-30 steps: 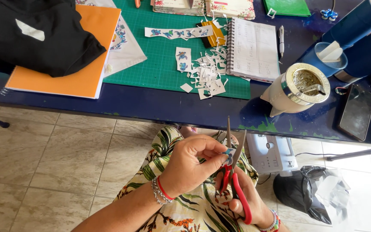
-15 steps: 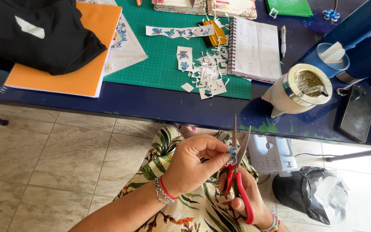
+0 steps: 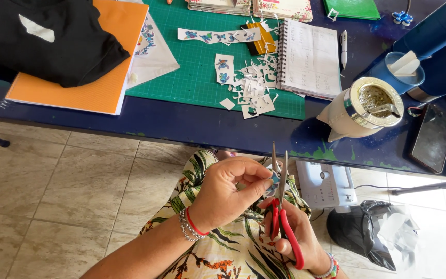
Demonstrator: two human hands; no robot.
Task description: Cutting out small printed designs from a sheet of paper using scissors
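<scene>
Over the lap, at six o'clock from the green cutting mat (image 3: 192,82), the left hand (image 3: 228,194) pinches a tiny blue paper cutout (image 3: 274,179) between the parted blades of red-handled steel scissors (image 3: 281,206) gripped by the right hand (image 3: 298,240), so I judge a careless snip could nick fingertips (image 3: 261,184) or clip the figure.

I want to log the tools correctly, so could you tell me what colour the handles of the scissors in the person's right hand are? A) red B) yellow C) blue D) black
A: the right hand grips scissors with red handles, blades pointing up beside the small paper cutout pinched by the left hand.
</scene>
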